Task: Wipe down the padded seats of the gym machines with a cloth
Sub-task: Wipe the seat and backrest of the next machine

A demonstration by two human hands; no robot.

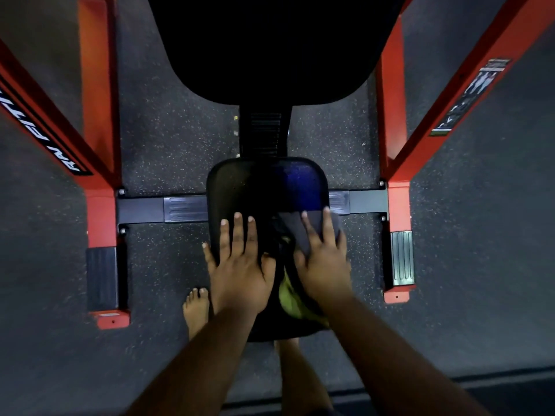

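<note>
Left of the seat (240, 190), a red frame post (100, 217) is standing on the floor. On the seat's left half the left hand (240, 262) is lying flat, fingers straight, holding nothing. On its right half the right hand (322, 259) is pressing the cloth (295, 232), fingers spread; a yellowish fold, probably more cloth, is trailing toward the seat's near edge. The cloth is looking light and limp, best handled bunched under the palm.

Dark cloth (303, 232) lies bunched on the black padded seat (258, 187)
</note>
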